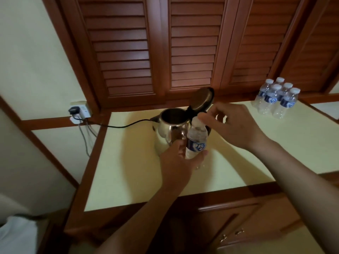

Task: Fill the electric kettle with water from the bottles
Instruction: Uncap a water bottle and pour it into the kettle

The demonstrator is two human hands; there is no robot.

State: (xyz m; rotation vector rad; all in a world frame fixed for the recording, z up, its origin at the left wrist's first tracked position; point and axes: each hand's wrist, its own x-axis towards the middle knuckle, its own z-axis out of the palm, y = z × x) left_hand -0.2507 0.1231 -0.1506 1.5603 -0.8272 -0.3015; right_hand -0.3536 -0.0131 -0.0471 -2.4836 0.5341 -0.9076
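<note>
One kettle (172, 129) | one held bottle (197, 137) | five grouped bottles (275, 101) | two hands (177, 162) (233, 124)

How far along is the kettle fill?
Done: the kettle stands on the counter with its lid flipped open. In hand: the left hand grips one bottle beside it, and the right hand pinches the cap, not yet off. Left: all the pouring. The kettle's inside is too dark to show water. The spare bottles wait at back right.

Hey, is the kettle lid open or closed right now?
Open. The lid stands tipped back above the rim of the kettle, and the kettle's dark inside shows through its uncovered mouth.
</note>
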